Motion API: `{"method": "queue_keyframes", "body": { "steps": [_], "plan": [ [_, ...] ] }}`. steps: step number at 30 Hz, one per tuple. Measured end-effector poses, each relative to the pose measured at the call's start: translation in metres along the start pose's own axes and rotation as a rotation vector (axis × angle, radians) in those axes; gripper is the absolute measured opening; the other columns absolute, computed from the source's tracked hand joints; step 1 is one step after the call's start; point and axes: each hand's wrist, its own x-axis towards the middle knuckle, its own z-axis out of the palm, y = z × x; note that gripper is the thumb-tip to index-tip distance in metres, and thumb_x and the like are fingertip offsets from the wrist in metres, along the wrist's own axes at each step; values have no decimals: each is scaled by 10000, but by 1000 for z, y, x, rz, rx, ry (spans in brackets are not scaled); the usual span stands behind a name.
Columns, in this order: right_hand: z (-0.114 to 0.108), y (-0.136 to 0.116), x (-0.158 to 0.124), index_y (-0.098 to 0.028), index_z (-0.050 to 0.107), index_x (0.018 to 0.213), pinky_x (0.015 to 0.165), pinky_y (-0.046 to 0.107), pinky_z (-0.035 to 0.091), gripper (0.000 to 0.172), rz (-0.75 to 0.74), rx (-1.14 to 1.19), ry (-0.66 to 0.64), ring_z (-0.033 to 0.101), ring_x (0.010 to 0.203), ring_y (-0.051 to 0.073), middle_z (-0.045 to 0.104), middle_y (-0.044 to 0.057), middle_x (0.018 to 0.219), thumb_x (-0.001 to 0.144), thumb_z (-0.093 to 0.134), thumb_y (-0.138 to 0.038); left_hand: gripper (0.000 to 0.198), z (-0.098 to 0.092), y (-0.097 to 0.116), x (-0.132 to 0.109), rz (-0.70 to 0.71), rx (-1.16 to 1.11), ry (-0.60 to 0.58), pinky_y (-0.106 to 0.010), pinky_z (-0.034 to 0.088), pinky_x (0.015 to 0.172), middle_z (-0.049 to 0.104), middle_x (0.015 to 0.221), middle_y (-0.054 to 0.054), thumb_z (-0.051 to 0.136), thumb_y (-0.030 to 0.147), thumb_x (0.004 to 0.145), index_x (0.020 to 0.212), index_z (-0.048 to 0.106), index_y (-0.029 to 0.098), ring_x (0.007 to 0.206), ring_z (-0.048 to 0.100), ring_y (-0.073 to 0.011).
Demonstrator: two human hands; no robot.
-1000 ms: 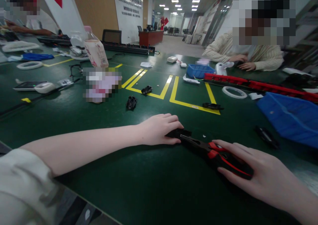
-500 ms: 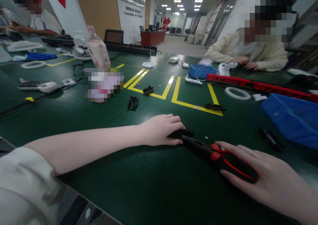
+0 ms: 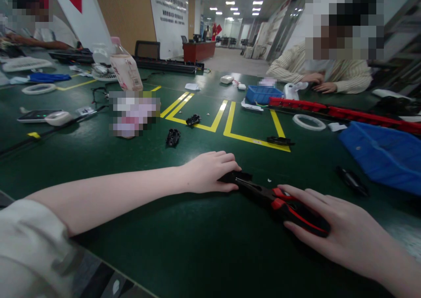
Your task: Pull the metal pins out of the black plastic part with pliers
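My left hand [image 3: 215, 171] is closed around a black part [image 3: 230, 176] low over the green table [image 3: 184, 245]; the fingers cover much of it, so its kind is unclear. Red-and-black long-nose pliers [image 3: 283, 203] are gripped in my right hand [image 3: 332, 221]. The tip of their jaws meets the black part beside my left fingers. Beyond my left hand lie two small black parts, one [image 3: 173, 137] nearer and one [image 3: 193, 119] by the yellow tape. A flat black piece [image 3: 280, 140] rests across the tape's right corner. Another dark piece [image 3: 351, 180] lies past my right hand.
A blue bin [image 3: 384, 157] stands at the right, with a white ring [image 3: 309, 122] and a long red strip [image 3: 338, 112] behind it. Left of centre stands a pink-capped bottle [image 3: 126, 68]. Across the table sits a person in a striped sleeve [image 3: 353, 76].
The whole view has shifted slightly, so most things appear a little further left. My right hand and the pliers have moved slightly left with it; both hands keep their grip.
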Motion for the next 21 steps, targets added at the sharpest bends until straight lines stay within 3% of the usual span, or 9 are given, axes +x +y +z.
{"method": "queue_keyframes", "body": {
  "steps": [8, 12, 17, 21],
  "plan": [
    [-1, 0, -1, -256, 579, 1336, 460, 381, 582, 543, -62, -50, -59, 693, 570, 236, 746, 71, 844, 889, 537, -561, 403, -1, 2, -2, -13, -29, 9, -357, 568, 823, 631, 1146, -103, 672, 370, 914, 1227, 619, 122, 969, 643, -223],
    [-1, -3, -1, -244, 593, 1321, 494, 383, 586, 546, -34, -46, -83, 701, 597, 235, 753, 79, 877, 886, 533, -567, 430, -4, 3, -4, 66, -70, 28, -327, 577, 845, 599, 1253, -126, 649, 281, 931, 1318, 555, 121, 1051, 638, -213],
    [-3, -6, 0, -242, 612, 1322, 516, 377, 578, 554, 13, -32, -112, 696, 605, 230, 751, 73, 870, 873, 540, -559, 244, -2, 2, -5, 135, 43, 36, -298, 569, 764, 669, 1186, -79, 602, 291, 966, 1178, 635, 175, 938, 683, -189],
    [-5, -7, 0, -263, 610, 1341, 528, 361, 562, 570, 45, -19, -135, 692, 621, 226, 750, 68, 888, 858, 564, -561, 247, -3, 3, -6, 173, 119, 48, -276, 569, 721, 696, 1175, -75, 569, 312, 989, 1189, 630, 182, 885, 708, -174]
  ]
}}
